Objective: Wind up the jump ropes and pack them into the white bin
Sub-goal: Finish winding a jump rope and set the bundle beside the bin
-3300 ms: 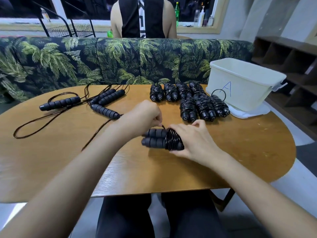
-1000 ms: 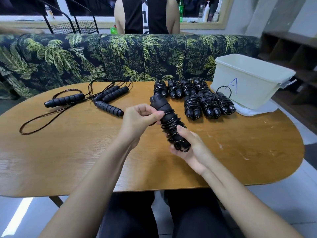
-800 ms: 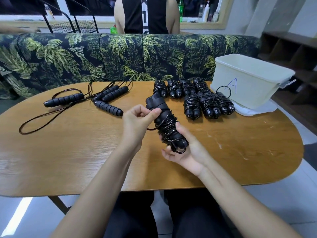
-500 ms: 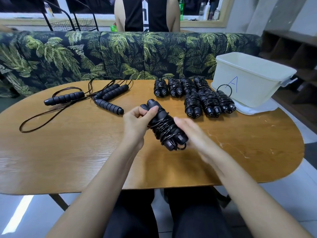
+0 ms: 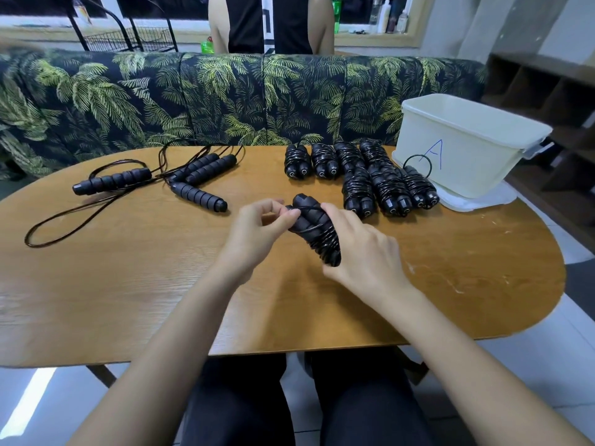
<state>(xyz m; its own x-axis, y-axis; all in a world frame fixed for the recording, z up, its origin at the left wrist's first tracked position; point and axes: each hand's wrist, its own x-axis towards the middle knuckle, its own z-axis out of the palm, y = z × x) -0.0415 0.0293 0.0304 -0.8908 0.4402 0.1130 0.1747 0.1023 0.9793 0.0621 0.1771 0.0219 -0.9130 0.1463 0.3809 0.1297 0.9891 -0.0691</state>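
Both of my hands hold one black wound jump rope (image 5: 314, 226) just above the middle of the wooden table (image 5: 128, 268). My left hand (image 5: 257, 231) pinches the cord near the bundle's far end. My right hand (image 5: 363, 249) wraps around its near end from the right. Several wound jump ropes (image 5: 360, 175) lie in rows further back. Two unwound jump ropes (image 5: 193, 178) with loose cords sprawl at the back left. The white bin (image 5: 463, 146), marked with a blue A, stands at the back right.
A white lid (image 5: 476, 199) lies under the bin. A sofa with a palm-leaf print (image 5: 209, 94) runs along the table's far edge, and a person sits behind it with their back turned. Dark wooden shelves (image 5: 547, 91) stand on the right.
The bundle came up off the table, was turned between my hands, and sank low again. My right hand shifted from under the bundle to over its near end.
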